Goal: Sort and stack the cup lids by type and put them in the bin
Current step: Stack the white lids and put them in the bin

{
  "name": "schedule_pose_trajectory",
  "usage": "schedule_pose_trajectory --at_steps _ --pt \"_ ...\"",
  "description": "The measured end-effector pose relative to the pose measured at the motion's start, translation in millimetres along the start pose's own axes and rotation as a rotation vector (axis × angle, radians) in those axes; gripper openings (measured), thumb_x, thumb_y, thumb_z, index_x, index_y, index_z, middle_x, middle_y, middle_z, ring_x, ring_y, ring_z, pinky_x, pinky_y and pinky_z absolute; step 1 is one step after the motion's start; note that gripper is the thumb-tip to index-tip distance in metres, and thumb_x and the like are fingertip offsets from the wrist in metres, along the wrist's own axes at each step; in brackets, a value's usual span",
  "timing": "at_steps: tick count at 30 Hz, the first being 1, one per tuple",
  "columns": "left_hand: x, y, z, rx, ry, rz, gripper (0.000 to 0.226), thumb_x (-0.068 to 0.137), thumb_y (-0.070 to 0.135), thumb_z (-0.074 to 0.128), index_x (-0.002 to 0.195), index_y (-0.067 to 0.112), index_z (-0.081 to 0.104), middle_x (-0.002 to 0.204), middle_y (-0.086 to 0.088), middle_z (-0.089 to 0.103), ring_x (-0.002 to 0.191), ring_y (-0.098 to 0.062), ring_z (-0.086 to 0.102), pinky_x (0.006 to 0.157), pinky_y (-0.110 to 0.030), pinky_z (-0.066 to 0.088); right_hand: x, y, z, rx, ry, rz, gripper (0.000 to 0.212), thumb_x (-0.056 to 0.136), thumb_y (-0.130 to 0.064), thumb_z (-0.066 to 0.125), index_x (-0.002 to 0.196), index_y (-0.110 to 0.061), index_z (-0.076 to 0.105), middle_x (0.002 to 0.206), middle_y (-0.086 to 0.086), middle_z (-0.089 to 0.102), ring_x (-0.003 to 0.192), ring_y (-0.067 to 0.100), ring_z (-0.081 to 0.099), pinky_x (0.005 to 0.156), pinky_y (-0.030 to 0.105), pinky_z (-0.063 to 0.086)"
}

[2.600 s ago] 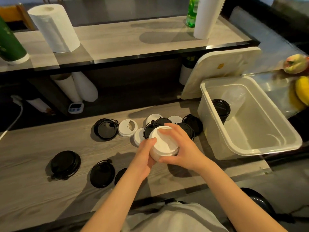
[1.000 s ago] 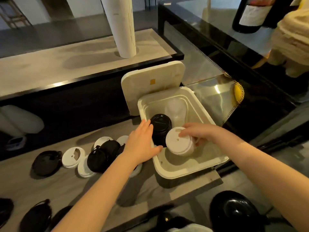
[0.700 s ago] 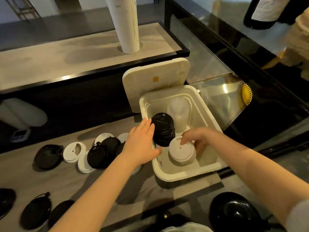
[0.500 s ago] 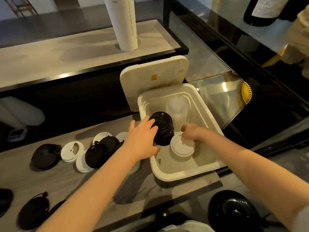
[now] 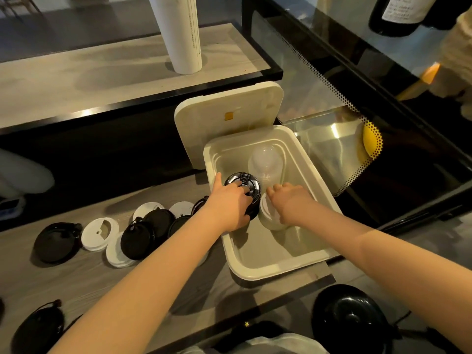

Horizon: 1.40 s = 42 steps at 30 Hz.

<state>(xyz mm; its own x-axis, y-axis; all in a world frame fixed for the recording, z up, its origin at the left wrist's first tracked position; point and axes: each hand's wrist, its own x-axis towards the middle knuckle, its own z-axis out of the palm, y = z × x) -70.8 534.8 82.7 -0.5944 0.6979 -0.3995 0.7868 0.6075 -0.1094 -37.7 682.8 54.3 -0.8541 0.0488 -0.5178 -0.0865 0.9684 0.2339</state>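
Observation:
A white bin (image 5: 314, 172) stands on the right end of the wooden counter (image 5: 76, 272). Inside it are a stack of black lids (image 5: 246, 181), a stack of white lids (image 5: 268, 218) and a stack of clear lids (image 5: 265, 160). My left hand (image 5: 227, 205) reaches over the bin's left wall and grips the black stack from the side and top. Beside it, my right hand (image 5: 288, 200) rests on top of the white stack with curled fingers. Loose black lids (image 5: 138, 238) and white lids (image 5: 99, 233) lie scattered on the counter to the left.
The bin's cover (image 5: 229, 118) leans upright behind it. A tall sleeve of white cups (image 5: 181, 34) stands on the raised shelf. A glass display case (image 5: 357, 123) is on the right. A black stool seat (image 5: 350, 318) sits below the counter edge.
The white stack went from above the counter into the bin and was set down beside the black stack. My left hand moved off the bin's wall onto the black stack.

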Motion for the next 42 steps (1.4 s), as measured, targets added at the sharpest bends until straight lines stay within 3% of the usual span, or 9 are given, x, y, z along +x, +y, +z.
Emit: schedule_pose_trajectory --at_steps 7,12,18,24,29,34,39,42 --pt "5 -3 -2 -0.060 0.013 0.021 0.043 0.092 0.037 0.046 0.129 0.018 0.053 0.145 0.002 0.039 0.136 -0.021 0.032 0.111 -0.059 0.010 3 -1 9 0.083 0.062 0.009 0.061 0.083 -0.018 0.065 0.135 -0.011 0.034 0.130 0.007 0.040 0.122 0.026 0.042 0.078 0.033 0.042" --pt "7 -10 -1 -0.070 0.060 0.034 0.041 0.090 0.038 0.047 0.125 0.017 0.056 0.135 -0.002 0.046 0.125 -0.026 0.040 0.110 -0.054 0.017 -5 10 8 0.212 0.063 -0.003 0.075 0.078 -0.027 0.072 0.139 -0.014 0.029 0.134 0.007 0.039 0.125 0.026 0.041 0.096 0.036 0.044" --pt "-3 -19 -5 -0.137 0.201 0.030 0.038 0.091 0.039 0.048 0.120 0.017 0.059 0.126 -0.002 0.052 0.123 -0.023 0.041 0.107 -0.048 0.024 -25 17 -9 0.409 0.257 -0.016 0.062 0.081 -0.031 0.067 0.135 -0.017 0.040 0.129 0.005 0.047 0.118 0.026 0.048 0.092 0.042 0.047" --pt "-54 -65 -19 -0.187 0.341 -0.131 0.043 0.091 0.040 0.048 0.130 0.022 0.053 0.143 0.001 0.042 0.138 -0.017 0.027 0.114 -0.051 0.017 -47 -7 -59 0.452 0.412 -0.071 0.053 0.086 -0.036 0.063 0.132 -0.014 0.047 0.126 0.006 0.052 0.113 0.027 0.052 0.087 0.036 0.047" --pt "-114 -121 1 -0.166 0.270 -0.279 0.053 0.092 0.046 0.047 0.139 0.023 0.043 0.151 0.000 0.032 0.142 -0.018 0.022 0.115 -0.048 0.020 -63 -60 -97 0.403 0.488 -0.222 0.054 0.088 -0.038 0.059 0.134 -0.015 0.044 0.128 0.005 0.050 0.119 0.027 0.047 0.091 0.039 0.047" --pt "-165 -155 41 -0.227 0.158 -0.397 0.054 0.091 0.045 0.049 0.139 0.020 0.043 0.146 0.001 0.038 0.137 -0.018 0.031 0.110 -0.040 0.031 -61 -127 -102 0.410 0.479 -0.349 0.053 0.089 -0.034 0.058 0.136 -0.015 0.043 0.131 0.006 0.050 0.121 0.026 0.046 0.097 0.038 0.044" --pt "-185 -173 111 -0.442 0.018 -0.488 0.045 0.085 0.036 0.058 0.123 0.012 0.054 0.125 -0.005 0.054 0.117 -0.023 0.049 0.094 -0.037 0.045 -34 -178 -65 0.450 0.312 -0.289 0.055 0.089 -0.032 0.058 0.138 -0.016 0.038 0.133 0.006 0.046 0.122 0.027 0.044 0.097 0.039 0.045" --pt "-185 -172 143 -0.537 -0.060 -0.527 0.064 0.082 0.041 0.063 0.136 0.014 0.041 0.141 -0.008 0.042 0.128 -0.028 0.038 0.103 -0.039 0.038 -18 -195 -38 0.409 0.235 -0.197 0.071 0.086 -0.037 0.061 0.145 -0.018 0.025 0.147 0.010 0.030 0.135 0.033 0.029 0.103 0.046 0.041"
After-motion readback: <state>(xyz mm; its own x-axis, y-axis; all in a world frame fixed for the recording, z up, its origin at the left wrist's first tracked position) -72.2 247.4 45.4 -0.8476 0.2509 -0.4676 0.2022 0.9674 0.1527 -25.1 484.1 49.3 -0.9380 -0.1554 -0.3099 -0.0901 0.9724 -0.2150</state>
